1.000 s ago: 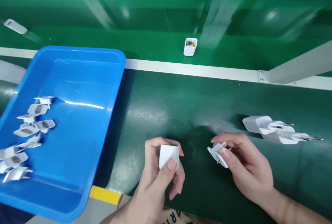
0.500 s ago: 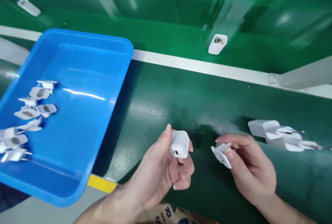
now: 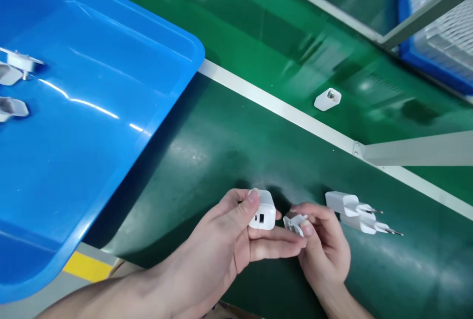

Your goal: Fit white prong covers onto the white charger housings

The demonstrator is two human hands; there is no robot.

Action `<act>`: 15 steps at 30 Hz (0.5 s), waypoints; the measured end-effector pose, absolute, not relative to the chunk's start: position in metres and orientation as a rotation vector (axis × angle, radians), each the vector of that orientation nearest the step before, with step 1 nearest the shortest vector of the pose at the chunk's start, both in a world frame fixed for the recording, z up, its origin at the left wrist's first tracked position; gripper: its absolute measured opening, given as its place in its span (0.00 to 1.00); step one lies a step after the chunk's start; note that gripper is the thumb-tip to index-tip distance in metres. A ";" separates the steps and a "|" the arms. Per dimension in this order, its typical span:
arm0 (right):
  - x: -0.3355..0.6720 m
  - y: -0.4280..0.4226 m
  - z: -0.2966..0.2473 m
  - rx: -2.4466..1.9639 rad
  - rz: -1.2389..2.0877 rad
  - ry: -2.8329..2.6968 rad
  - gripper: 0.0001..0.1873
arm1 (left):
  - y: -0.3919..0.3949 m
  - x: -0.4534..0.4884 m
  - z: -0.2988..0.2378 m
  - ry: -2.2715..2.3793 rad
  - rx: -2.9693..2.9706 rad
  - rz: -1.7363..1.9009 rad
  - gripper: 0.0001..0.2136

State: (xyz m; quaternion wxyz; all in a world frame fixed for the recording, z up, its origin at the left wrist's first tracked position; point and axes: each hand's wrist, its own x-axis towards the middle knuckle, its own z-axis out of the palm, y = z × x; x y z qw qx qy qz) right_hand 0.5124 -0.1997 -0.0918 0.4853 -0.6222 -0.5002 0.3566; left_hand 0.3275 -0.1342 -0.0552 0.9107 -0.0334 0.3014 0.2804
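Note:
Between thumb and fingers, my left hand (image 3: 236, 240) grips a white charger body (image 3: 264, 210), its face with two ports turned toward me. Just to the right, my right hand (image 3: 325, 245) pinches a white plug cover (image 3: 293, 224) with metal pins. The extended fingers of my left hand reach to my right hand, close under the cover. Charger body and cover are apart. On the green table right of my hands lie two white chargers with plug pins (image 3: 342, 204), side by side.
A blue tray (image 3: 148, 126) holding several white plug covers (image 3: 24, 62) stands at the left. Beyond the pale metal rail (image 3: 266, 102) lies another white charger body (image 3: 327, 99). A pale metal bar (image 3: 421, 147) juts in from the right. Blue trays with white parts (image 3: 439, 48) are at the upper right.
My hands have come closer together, the right moving left with the plug cover. My left fingers have stretched out toward it. The view has turned and shifted, so the blue tray appears larger.

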 end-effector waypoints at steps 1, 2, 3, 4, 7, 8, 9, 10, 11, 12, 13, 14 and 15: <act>0.512 -0.200 -0.092 -1.525 0.864 -1.213 0.08 | -0.135 0.328 -0.056 0.612 -0.068 0.584 0.15; 0.512 -0.201 -0.092 -1.541 0.861 -1.208 0.08 | -0.135 0.328 -0.056 0.606 -0.065 0.589 0.15; 0.512 -0.202 -0.092 -1.561 0.865 -1.204 0.09 | -0.135 0.329 -0.056 0.602 -0.059 0.596 0.15; 0.513 -0.203 -0.092 -1.574 0.869 -1.201 0.09 | -0.135 0.329 -0.056 0.601 -0.052 0.601 0.16; 0.514 -0.205 -0.092 -1.582 0.887 -1.193 0.10 | -0.136 0.330 -0.055 0.617 -0.043 0.610 0.15; 0.515 -0.205 -0.092 -1.580 0.892 -1.191 0.10 | -0.137 0.330 -0.055 0.625 -0.040 0.613 0.15; 0.515 -0.205 -0.092 -1.580 0.894 -1.187 0.10 | -0.137 0.330 -0.055 0.633 -0.036 0.611 0.15; 0.515 -0.205 -0.093 -1.582 0.895 -1.181 0.10 | -0.137 0.330 -0.055 0.639 -0.029 0.609 0.15; 0.515 -0.204 -0.094 -1.580 0.897 -1.177 0.11 | -0.138 0.329 -0.055 0.645 -0.020 0.609 0.15; 0.514 -0.203 -0.095 -1.576 0.898 -1.176 0.10 | -0.138 0.329 -0.055 0.644 -0.009 0.606 0.16; 0.513 -0.203 -0.097 -1.567 0.899 -1.177 0.10 | -0.139 0.329 -0.054 0.640 0.006 0.603 0.16; 0.512 -0.202 -0.098 -1.558 0.898 -1.179 0.09 | -0.139 0.329 -0.054 0.636 0.026 0.596 0.16; 0.511 -0.202 -0.098 -1.547 0.893 -1.187 0.08 | -0.140 0.328 -0.055 0.643 0.051 0.585 0.16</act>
